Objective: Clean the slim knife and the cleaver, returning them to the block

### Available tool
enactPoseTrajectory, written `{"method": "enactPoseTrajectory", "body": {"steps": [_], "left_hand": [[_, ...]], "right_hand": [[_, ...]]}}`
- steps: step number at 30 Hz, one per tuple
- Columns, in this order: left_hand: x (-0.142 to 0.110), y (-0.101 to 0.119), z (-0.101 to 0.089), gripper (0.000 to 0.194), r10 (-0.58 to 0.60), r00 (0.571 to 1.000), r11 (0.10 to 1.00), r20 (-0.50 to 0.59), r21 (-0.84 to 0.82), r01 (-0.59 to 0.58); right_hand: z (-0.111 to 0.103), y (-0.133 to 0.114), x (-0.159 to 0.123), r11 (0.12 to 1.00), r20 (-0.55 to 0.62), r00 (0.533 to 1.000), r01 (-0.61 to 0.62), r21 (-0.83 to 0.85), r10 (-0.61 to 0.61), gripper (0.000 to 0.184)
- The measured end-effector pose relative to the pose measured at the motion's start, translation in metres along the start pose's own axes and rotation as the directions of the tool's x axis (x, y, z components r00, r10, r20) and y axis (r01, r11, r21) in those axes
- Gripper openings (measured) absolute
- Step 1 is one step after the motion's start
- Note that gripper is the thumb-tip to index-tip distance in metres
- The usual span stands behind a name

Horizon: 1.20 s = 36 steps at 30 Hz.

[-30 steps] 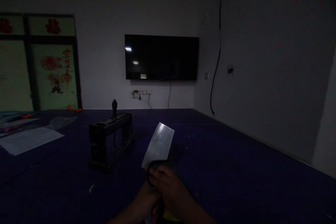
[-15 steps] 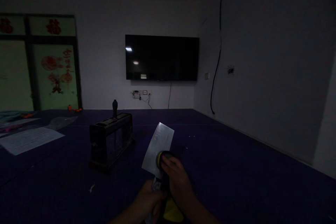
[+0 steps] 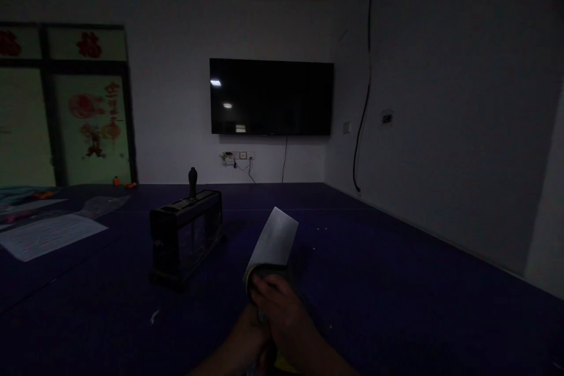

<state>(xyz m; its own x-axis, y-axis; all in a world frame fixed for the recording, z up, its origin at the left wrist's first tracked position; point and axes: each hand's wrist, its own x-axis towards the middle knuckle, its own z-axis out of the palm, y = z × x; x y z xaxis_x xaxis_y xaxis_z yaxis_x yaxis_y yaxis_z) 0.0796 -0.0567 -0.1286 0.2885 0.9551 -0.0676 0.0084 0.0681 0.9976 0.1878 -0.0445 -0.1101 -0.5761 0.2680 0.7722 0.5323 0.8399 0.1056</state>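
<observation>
A cleaver with a broad, pale metal blade points up and away from me above the dark blue tabletop. Low in the view, my left hand is closed around its handle, which is mostly hidden. My right hand presses a dark cloth with a yellow side against the lower part of the blade, fingers bent over it. The cloth covers the blade near the handle. A yellow part of the cloth hangs below my hands.
On the tabletop, left of the cleaver, stands a black frame-like device with an upright knob handle. Printed paper and a clear plastic bag lie farther left. A white scrap lies nearer. Behind is a wall-mounted television.
My right hand and the cloth have moved left and down across the blade toward the handle. The cleaver has shifted slightly right.
</observation>
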Motion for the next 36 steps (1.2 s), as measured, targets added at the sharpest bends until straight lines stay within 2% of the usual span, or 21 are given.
{"method": "enactPoseTrajectory", "body": {"steps": [7, 10, 14, 19, 25, 31, 36], "left_hand": [[0.004, -0.006, -0.005, 0.019, 0.008, 1.000, 0.999, 0.011, 0.033, -0.009], [0.002, -0.003, -0.006, 0.024, 0.045, 0.998, 0.998, 0.053, 0.042, -0.047], [-0.001, 0.000, -0.009, 0.030, 0.062, 0.995, 0.997, 0.077, 0.041, -0.065], [-0.002, -0.003, -0.009, 0.025, 0.052, 0.997, 0.998, 0.064, 0.030, -0.054], [0.001, -0.004, -0.008, 0.023, 0.025, 0.996, 0.998, 0.083, 0.063, -0.030], [-0.002, 0.002, -0.004, 0.022, 0.036, 0.998, 0.991, 0.052, 0.128, -0.042], [0.003, 0.000, 0.000, 0.017, 0.063, 0.998, 0.994, 0.024, 0.090, -0.065]], "right_hand": [[-0.001, 0.003, -0.001, 0.997, -0.030, 0.997, 0.064, -0.042, -0.065, 0.037], [0.001, 0.007, -0.004, 0.999, -0.046, 0.999, -0.017, -0.030, 0.016, 0.042], [0.005, 0.015, -0.008, 0.991, -0.161, 0.978, -0.135, -0.005, 0.132, 0.049], [0.003, 0.020, -0.011, 0.982, -0.238, 0.953, -0.183, 0.041, 0.187, 0.047], [0.004, 0.014, -0.010, 0.969, -0.151, 0.962, -0.209, 0.133, 0.229, 0.053], [0.005, 0.003, -0.004, 0.990, -0.058, 0.992, -0.110, 0.092, 0.116, 0.049], [0.000, 0.002, 0.003, 0.999, 0.017, 1.000, -0.027, 0.019, 0.027, 0.049]]}}
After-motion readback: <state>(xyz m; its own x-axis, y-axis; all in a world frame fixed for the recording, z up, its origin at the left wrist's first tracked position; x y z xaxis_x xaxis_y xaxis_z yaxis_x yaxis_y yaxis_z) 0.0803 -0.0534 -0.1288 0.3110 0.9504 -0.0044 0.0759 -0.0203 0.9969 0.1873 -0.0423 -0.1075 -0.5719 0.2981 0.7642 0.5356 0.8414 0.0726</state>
